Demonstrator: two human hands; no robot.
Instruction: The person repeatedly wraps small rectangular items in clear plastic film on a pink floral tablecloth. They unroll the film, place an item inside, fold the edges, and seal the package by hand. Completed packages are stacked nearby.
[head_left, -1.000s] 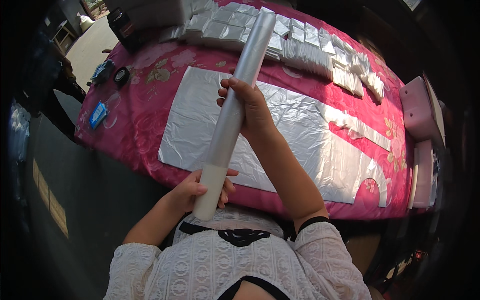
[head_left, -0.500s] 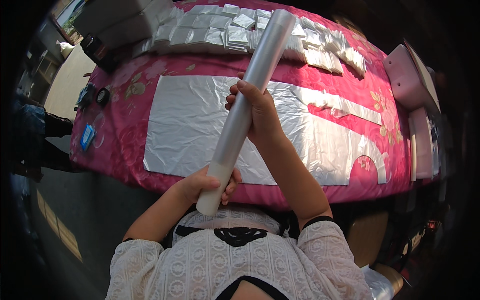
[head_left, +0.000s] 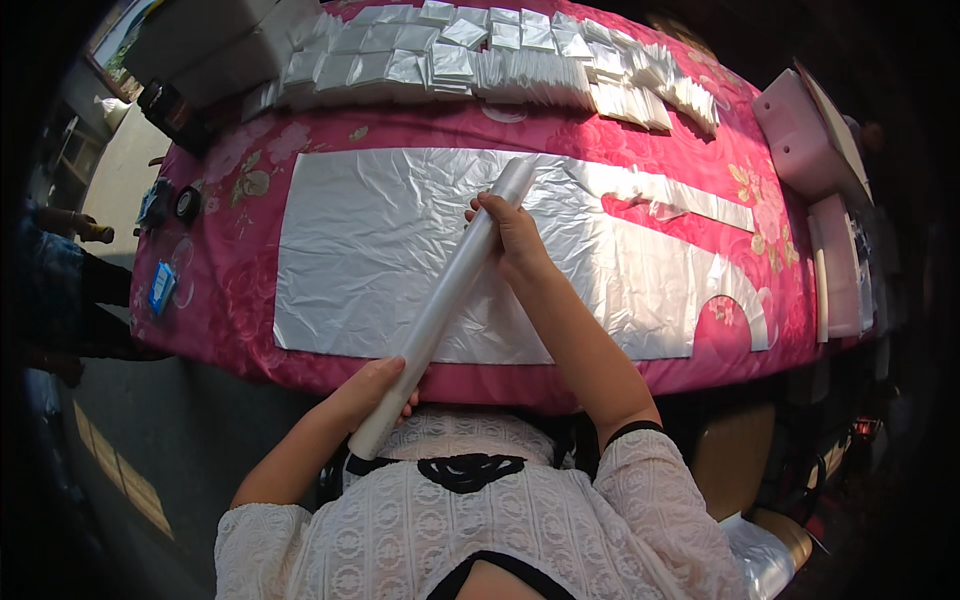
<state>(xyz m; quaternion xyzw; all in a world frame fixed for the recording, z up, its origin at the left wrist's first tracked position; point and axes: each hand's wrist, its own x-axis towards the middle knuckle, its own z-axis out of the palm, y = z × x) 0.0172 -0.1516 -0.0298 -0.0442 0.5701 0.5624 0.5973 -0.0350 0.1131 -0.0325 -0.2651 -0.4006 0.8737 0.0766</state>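
A long roll of whitish translucent plastic film is held slantwise in front of my body. Around its lower end, close to my waist, my left hand is closed. My right hand grips the upper part, thumb lying on top. Beneath the roll, a large crinkled white plastic bag with two strap-like handles on its right lies spread flat on the table. The roll's far end is over the bag; I cannot tell whether it touches it.
Rows of folded white packets line the back of the pink floral tablecloth. A dark jar, a black tape roll and a small blue packet are at left. White foam boxes stand at right. Another person is at far left.
The roll has come down lower, its far end dropping from above the packets to over the bag. Its near end has shifted left toward my waist, both hands still holding it.
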